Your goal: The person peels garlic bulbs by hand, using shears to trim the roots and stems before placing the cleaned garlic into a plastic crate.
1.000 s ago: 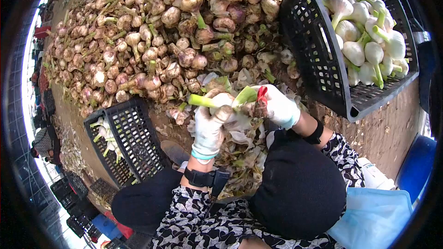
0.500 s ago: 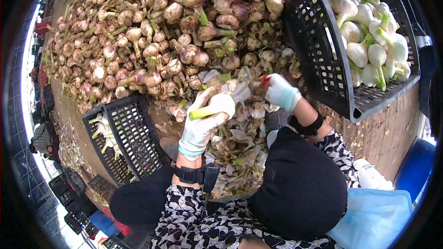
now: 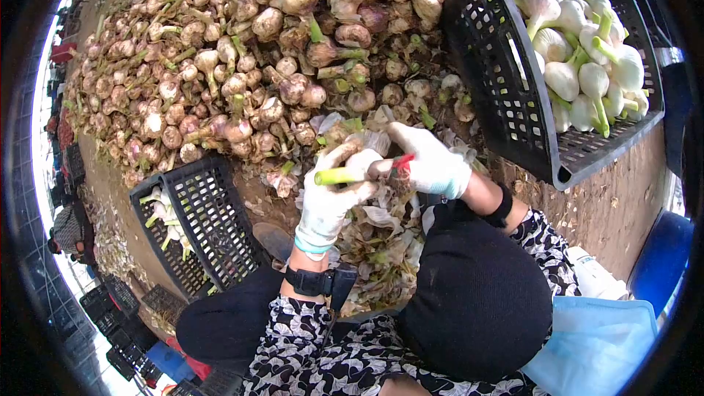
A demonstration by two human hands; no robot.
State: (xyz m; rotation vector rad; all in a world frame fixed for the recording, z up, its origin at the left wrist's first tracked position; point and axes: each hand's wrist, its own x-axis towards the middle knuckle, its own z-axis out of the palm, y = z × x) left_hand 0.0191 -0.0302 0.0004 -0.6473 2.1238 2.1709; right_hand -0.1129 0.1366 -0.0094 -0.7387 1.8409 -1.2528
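Note:
My gloved left hand (image 3: 326, 202) is closed around a white garlic bulb (image 3: 361, 163), its cut green stem pointing left. My gloved right hand (image 3: 433, 161) is at the bulb's right side, fingers bent. Between that hand and the bulb shows something short and brownish with a red band (image 3: 402, 164); whether it is a tool or a wrapped finger I cannot make out. Beneath both hands lies a heap of papery peels and leaf scraps (image 3: 381, 249). Beyond them spreads a big pile of unpeeled, soil-stained garlic (image 3: 268, 23).
A black crate (image 3: 506, 66) of clean white garlic (image 3: 579, 77) stands tilted at right. Another black crate (image 3: 220, 213) with some white bulbs is at left. My knee (image 3: 484, 293) rises below the right hand. A blue sheet (image 3: 598, 337) and blue container (image 3: 660, 264) lie at lower right.
My right hand has moved left and down from beside the peels to meet the garlic bulb. My left hand, still holding the bulb, has shifted slightly right.

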